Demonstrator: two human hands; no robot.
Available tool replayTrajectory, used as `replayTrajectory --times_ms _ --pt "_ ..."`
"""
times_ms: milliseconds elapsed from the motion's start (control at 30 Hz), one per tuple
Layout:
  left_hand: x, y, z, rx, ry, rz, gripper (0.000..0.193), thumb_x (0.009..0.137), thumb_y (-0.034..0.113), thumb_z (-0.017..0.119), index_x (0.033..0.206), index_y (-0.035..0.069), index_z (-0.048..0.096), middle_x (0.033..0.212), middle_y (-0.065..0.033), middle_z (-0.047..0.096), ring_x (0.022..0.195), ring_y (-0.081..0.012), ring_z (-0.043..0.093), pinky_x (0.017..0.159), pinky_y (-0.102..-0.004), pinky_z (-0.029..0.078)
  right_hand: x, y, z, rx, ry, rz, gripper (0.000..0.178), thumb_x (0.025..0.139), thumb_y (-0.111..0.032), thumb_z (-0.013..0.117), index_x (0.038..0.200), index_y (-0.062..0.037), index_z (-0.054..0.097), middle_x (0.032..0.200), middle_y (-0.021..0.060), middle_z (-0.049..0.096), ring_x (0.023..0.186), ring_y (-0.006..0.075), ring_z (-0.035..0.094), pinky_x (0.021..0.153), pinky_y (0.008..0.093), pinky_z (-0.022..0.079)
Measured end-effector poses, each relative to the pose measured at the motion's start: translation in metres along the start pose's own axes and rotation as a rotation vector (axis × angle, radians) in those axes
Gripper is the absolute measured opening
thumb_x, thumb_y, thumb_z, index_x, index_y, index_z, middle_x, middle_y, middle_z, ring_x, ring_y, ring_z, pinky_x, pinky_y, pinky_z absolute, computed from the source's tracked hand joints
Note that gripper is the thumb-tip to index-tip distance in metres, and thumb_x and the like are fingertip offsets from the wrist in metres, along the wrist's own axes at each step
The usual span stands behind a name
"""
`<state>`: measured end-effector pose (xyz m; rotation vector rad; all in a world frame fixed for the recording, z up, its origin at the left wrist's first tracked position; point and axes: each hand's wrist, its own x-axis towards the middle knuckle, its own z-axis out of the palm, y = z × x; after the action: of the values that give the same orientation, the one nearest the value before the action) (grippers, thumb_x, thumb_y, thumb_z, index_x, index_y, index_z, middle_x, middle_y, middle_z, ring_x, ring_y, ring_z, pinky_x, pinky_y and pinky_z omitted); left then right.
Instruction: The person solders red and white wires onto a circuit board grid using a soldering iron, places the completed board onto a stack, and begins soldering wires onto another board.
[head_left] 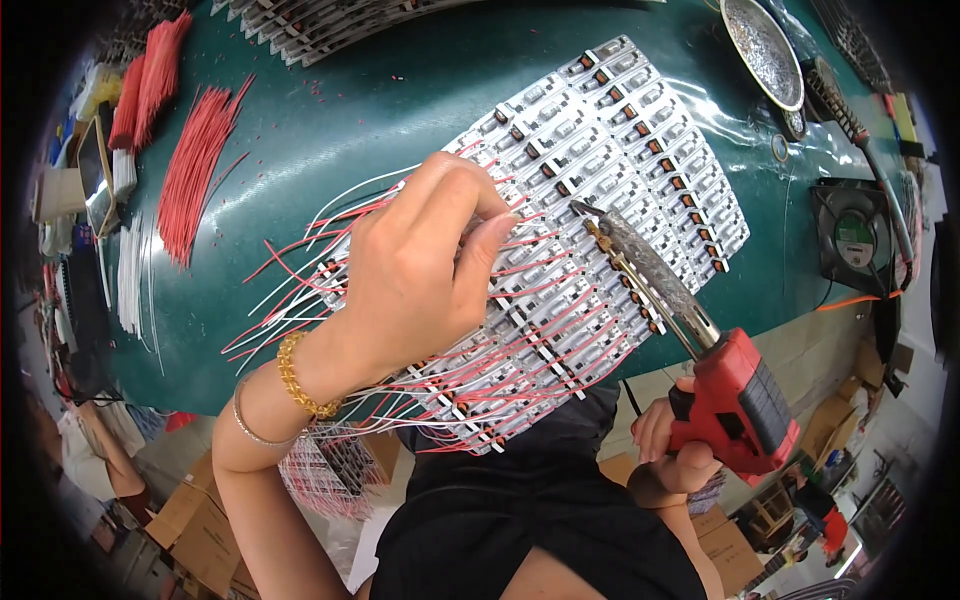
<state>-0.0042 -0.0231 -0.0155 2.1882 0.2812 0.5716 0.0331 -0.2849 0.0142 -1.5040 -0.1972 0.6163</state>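
A panel of small white circuit boards (640, 150), set with metal and black-and-orange parts, lies tilted across the table. Rows of red and white wires (545, 340) run over its left and lower part and hang off its left side. My left hand (420, 265) is over the panel, thumb and fingers pinched at the end of a red wire (527, 217); the fingertips are partly hidden. In my right hand (668, 447) is a red and black soldering gun (740, 405), gripped by its handle. Its tip points at the boards, just right of my left fingertips; whether it touches is unclear.
Bundles of red wires (195, 175) and white wires (132, 275) lie at left on the green table (300, 130). More board panels (320, 25) sit at the far edge. At right are a metal dish (765, 55), another iron-like tool (850, 115) and a black fan (853, 235).
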Motion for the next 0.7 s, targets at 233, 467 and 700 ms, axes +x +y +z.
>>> replayTrajectory --times_ms 233,467,700 --pt "-0.004 0.006 0.0 0.186 -0.093 0.137 0.013 0.073 -0.005 0.066 0.08 -0.001 0.057 0.084 -0.01 0.057 0.063 -0.0172 0.056 0.053 -0.0271 0.045 -0.008 0.003 -0.014 0.016 -0.032 0.003 0.085 0.076 -0.063 0.059 0.122 0.0063 0.039 0.046 -0.0021 0.043 0.038 0.0111 0.044 0.043 0.0241 0.038" --pt "-0.005 0.007 0.014 0.263 0.0 0.126 0.014 0.071 -0.002 0.068 0.079 0.001 0.056 0.082 -0.0084 0.058 0.059 -0.0198 0.057 0.049 -0.028 0.044 -0.01 0.013 -0.016 -0.068 -0.057 0.052 0.087 0.07 -0.066 0.06 0.119 0.0033 0.042 0.045 -0.0021 0.043 0.038 0.0114 0.044 0.043 0.0245 0.038" --pt "-0.007 0.006 0.014 0.325 0.003 0.148 0.014 0.071 -0.001 0.067 0.078 0.002 0.056 0.082 -0.0081 0.058 0.058 -0.02 0.057 0.048 -0.0286 0.043 -0.01 0.018 -0.013 -0.043 -0.038 0.067 0.075 0.069 -0.062 0.065 0.106 0.0007 0.047 0.045 -0.0022 0.042 0.037 0.0116 0.044 0.041 0.0241 0.036"
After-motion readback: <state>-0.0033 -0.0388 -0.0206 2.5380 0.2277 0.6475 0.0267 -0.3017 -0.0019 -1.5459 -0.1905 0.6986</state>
